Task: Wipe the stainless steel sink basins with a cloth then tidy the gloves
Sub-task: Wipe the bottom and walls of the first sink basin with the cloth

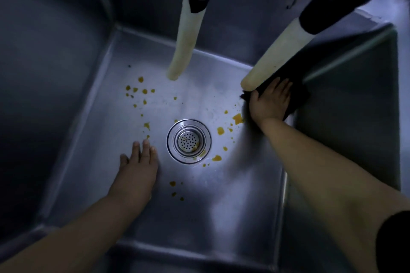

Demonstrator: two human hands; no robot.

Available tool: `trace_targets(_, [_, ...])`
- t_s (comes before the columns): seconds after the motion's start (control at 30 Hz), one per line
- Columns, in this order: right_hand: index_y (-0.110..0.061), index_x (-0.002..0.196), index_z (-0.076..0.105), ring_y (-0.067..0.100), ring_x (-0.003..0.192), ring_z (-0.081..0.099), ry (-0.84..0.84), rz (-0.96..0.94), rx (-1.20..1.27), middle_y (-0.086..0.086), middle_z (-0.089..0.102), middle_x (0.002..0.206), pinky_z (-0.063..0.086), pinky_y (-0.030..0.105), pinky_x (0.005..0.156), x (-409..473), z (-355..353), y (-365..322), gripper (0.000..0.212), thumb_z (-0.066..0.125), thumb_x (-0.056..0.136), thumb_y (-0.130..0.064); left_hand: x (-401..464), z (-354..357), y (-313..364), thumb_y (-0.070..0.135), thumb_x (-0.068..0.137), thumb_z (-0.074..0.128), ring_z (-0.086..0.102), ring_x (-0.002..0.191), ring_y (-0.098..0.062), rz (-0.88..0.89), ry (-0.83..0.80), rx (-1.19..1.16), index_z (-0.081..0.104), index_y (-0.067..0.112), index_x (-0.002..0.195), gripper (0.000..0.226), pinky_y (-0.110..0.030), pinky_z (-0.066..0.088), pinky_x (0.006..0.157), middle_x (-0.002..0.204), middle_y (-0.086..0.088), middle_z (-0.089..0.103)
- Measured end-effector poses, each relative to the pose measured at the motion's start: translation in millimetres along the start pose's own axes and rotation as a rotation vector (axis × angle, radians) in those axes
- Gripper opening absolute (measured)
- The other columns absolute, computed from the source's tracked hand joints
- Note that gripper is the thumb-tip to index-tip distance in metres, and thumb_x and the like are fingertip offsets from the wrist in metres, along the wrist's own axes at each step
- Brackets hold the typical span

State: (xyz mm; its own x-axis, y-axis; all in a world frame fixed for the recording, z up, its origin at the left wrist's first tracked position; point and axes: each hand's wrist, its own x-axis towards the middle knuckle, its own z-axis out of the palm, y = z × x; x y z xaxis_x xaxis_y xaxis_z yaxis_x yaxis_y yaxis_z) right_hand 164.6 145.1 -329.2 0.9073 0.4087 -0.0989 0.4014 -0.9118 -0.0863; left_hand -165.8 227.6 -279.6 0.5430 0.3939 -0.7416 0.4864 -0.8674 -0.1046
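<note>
Pressing dark cloth [298, 97] flat under spread right hand [269, 102], far right corner of sink [199, 217] floor, likely for scrubbing yellow splatters [220, 131] | bracing with flat, empty left hand [137, 162] beside drain [188, 141]

Dim, centre glare, warped dark edges

Bare forearms [88, 230], black short sleeve [395, 244], right arm.

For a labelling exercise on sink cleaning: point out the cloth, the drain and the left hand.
cloth [297, 97], head view, bare part near its right edge.
drain [188, 141], head view, perforated centre.
left hand [137, 165], head view, back of the hand.
</note>
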Motion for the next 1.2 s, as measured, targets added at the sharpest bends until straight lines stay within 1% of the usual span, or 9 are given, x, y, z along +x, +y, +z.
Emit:
trace_targets(0.13, [0.002,0.148,0.012,0.037,0.144,0.006,-0.045,-0.220,-0.045,0.025,0.011,0.155,0.003,0.044,0.118,-11,4,-14,0.077,0.043,0.089,-0.037,-2,0,-1,0.032,0.082,0.066,-0.002,0.144,-0.040,0.000,0.009,0.009,-0.008,-0.001,0.146,0.103,-0.051,0.020,0.112,0.156,-0.022,-0.011])
trace_targets(0.27, [-0.005,0.150,0.013,0.035,0.145,0.003,-0.083,-0.413,-0.053,0.019,0.010,0.157,0.001,0.045,0.118,-62,3,-9,0.079,0.036,0.084,-0.043,-5,-2,0,0.029,0.081,0.066,-0.001,0.144,-0.040,-0.003,0.024,-0.005,-0.006,0.000,0.147,0.102,-0.051,0.021,0.112,0.156,-0.021,-0.009])
trace_targets(0.5, [-0.007,0.148,0.023,0.035,0.145,0.005,-0.181,-0.408,0.005,0.016,0.015,0.156,0.001,0.047,0.117,-204,5,5,0.085,0.043,0.079,-0.051,-7,-5,-3,0.036,0.078,0.071,-0.002,0.144,-0.037,-0.007,0.010,-0.015,-0.006,0.004,0.147,0.108,-0.048,0.021,0.113,0.156,-0.017,-0.010])
trace_targets(0.63, [-0.013,0.146,0.031,0.025,0.144,0.009,-0.283,-0.345,0.078,0.011,0.023,0.155,-0.002,0.041,0.115,-264,7,6,0.089,0.053,0.069,-0.053,-8,-4,0,0.033,0.079,0.070,-0.003,0.144,-0.037,-0.019,0.023,-0.023,-0.006,0.004,0.147,0.107,-0.047,0.021,0.113,0.156,-0.017,-0.011])
trace_targets(0.7, [-0.018,0.145,0.030,0.020,0.144,0.006,-0.311,-0.264,0.144,0.006,0.020,0.156,-0.006,0.036,0.112,-258,8,7,0.093,0.054,0.064,-0.058,-8,-3,0,0.034,0.078,0.071,-0.004,0.144,-0.036,-0.022,0.023,-0.031,-0.008,0.004,0.147,0.109,-0.047,0.023,0.112,0.156,-0.016,-0.012])
trace_targets(0.77, [-0.018,0.147,0.026,0.020,0.144,0.005,-0.261,-0.194,0.154,0.005,0.015,0.157,-0.007,0.034,0.111,-233,9,4,0.098,0.053,0.064,-0.063,-8,-2,-2,0.038,0.078,0.071,-0.006,0.145,-0.033,-0.023,0.028,-0.051,-0.008,0.008,0.147,0.110,-0.046,0.026,0.111,0.157,-0.012,-0.013])
trace_targets(0.93, [-0.006,0.149,0.019,0.034,0.145,0.007,-0.067,-0.155,0.041,0.020,0.012,0.157,0.003,0.047,0.116,-126,10,-14,0.096,0.042,0.075,-0.063,-8,2,-8,0.039,0.078,0.070,-0.011,0.146,-0.026,-0.018,0.022,-0.139,-0.010,0.016,0.149,0.109,-0.046,0.024,0.112,0.157,-0.005,-0.019])
trace_targets(1.1, [-0.005,0.146,0.025,0.036,0.143,0.015,-0.028,-0.439,-0.045,0.021,0.022,0.154,0.010,0.051,0.115,-43,6,-45,0.088,0.039,0.080,-0.060,-5,3,-9,0.033,0.080,0.069,-0.011,0.145,-0.028,-0.016,0.012,-0.148,-0.009,0.014,0.149,0.106,-0.050,0.025,0.111,0.157,-0.007,-0.019])
trace_targets(1.2, [-0.009,0.149,0.020,0.031,0.146,0.007,-0.061,-0.669,-0.138,0.017,0.015,0.157,0.007,0.049,0.117,-22,4,-56,0.087,0.032,0.081,-0.061,-4,2,-8,0.031,0.080,0.069,-0.010,0.145,-0.031,-0.018,0.014,-0.125,-0.009,0.011,0.148,0.105,-0.052,0.025,0.111,0.157,-0.010,-0.017])
